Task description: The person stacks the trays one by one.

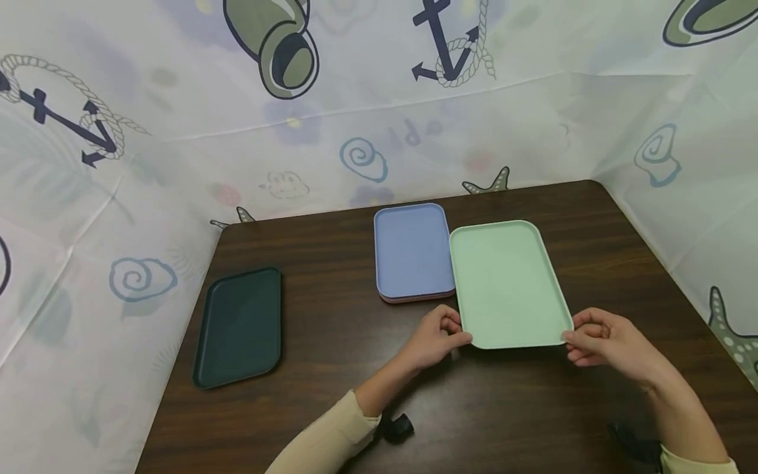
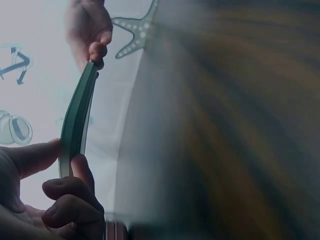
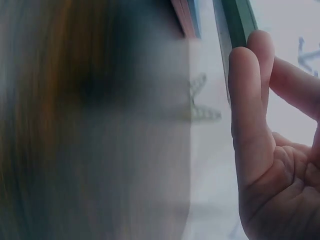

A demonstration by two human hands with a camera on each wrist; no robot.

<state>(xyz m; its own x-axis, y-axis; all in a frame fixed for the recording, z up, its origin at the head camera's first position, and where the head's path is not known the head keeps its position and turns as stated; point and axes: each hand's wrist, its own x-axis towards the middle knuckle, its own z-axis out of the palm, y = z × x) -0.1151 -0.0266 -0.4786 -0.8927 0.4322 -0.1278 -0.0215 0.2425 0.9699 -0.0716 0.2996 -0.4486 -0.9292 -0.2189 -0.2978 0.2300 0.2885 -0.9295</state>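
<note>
A pale green rectangular tray (image 1: 512,286) is held by its near edge above the brown table. My left hand (image 1: 437,336) pinches its near left corner, thumb on top and fingers underneath. At the near right corner my right hand (image 1: 606,345) pinches the rim the same way. Seen edge-on in the left wrist view, the tray (image 2: 78,117) spans between both hands. The right wrist view shows fingers (image 3: 245,100) beneath the tray's edge (image 3: 239,22). Just left of it, a blue tray (image 1: 412,253) lies on top of a pinkish one.
A dark green tray (image 1: 241,329) lies alone on the left side of the wooden table (image 1: 331,342). White patterned cloth (image 1: 320,164) surrounds the table's back and sides. A small black object (image 1: 398,429) is by my left forearm.
</note>
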